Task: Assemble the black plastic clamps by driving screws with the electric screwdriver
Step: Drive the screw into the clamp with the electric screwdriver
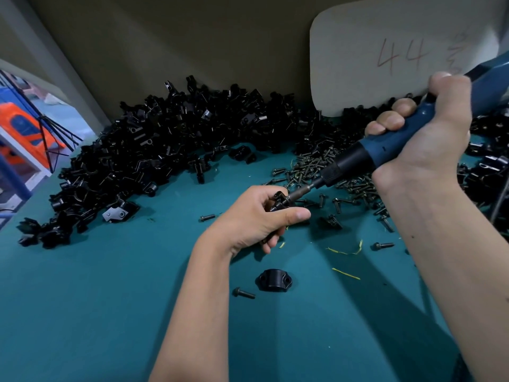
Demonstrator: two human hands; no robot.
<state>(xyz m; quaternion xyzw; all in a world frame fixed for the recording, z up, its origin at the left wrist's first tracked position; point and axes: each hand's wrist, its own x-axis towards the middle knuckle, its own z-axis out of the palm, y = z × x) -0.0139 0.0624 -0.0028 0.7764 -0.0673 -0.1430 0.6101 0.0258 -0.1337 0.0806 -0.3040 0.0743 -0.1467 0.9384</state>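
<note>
Fingers of the left hand (pixel 252 216) are curled around a small black plastic clamp (pixel 279 203), held above the teal tabletop (pixel 110 299) so the blue electric screwdriver (pixel 385 144), gripped by the right hand (pixel 429 128), can be aimed at its screw.

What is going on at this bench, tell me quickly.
A person is assembling black plastic clamps. The left hand grips one clamp above the teal table, while the right hand holds a blue electric screwdriver with its bit pressed against the clamp. A large heap of clamp parts lies behind, loose screws are scattered near the driver, and a single clamp half and one screw lie closer in.
</note>
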